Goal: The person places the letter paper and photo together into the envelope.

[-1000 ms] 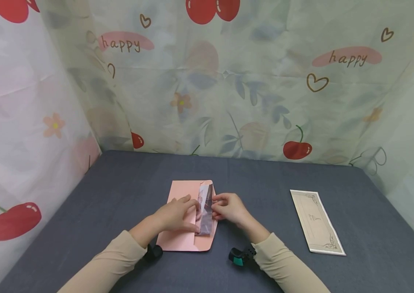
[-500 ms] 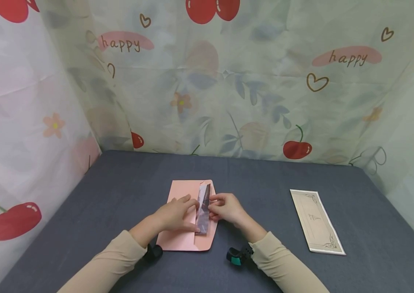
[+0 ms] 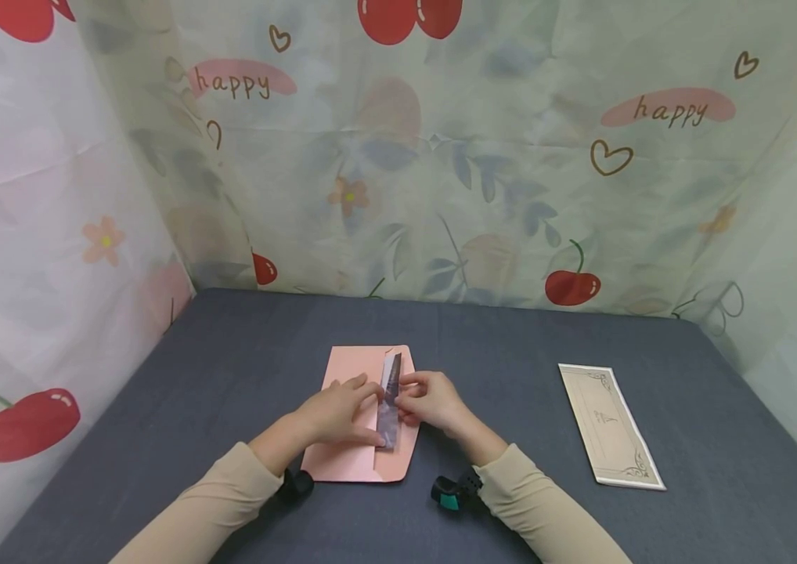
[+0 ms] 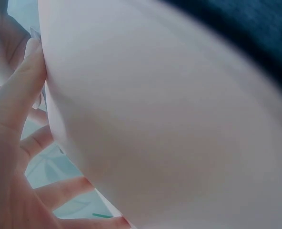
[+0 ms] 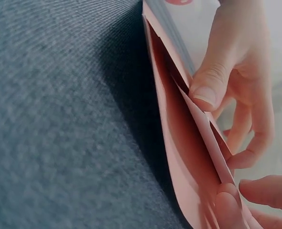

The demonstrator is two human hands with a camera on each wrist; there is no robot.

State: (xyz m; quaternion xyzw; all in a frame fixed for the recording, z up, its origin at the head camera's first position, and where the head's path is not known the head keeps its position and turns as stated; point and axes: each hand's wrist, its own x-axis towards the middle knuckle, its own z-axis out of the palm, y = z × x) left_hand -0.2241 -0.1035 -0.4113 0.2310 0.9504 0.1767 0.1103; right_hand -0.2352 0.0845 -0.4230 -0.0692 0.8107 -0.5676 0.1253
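Note:
A pink envelope point(image 3: 352, 362) lies flat on the table, its flap point(image 3: 405, 454) opened out to the right. Part of a card printed with a greyish-purple picture point(image 3: 388, 427) sticks out of the mouth; the rest is hidden inside. My left hand point(image 3: 337, 411) lies over the front of the envelope and holds its mouth edge, thumb point(image 5: 207, 93) right at the opening. With thumb and fingers, my right hand point(image 3: 435, 401) pinches the card's outer edge. The right wrist view shows the mouth gaping between the two pink layers point(image 5: 172, 129).
A cream card with ornate corner scrolls point(image 3: 610, 427) lies apart at the right side of the dark grey table point(image 3: 497, 337). Dark devices, one with a teal patch point(image 3: 449, 501), sit at both wrists. A cherry-print cloth point(image 3: 398, 196) encloses the table's back and sides.
My right hand has moved slightly left, sliding the printed card deeper into the envelope, so a narrower strip of it shows. My left hand and the envelope have stayed in place.

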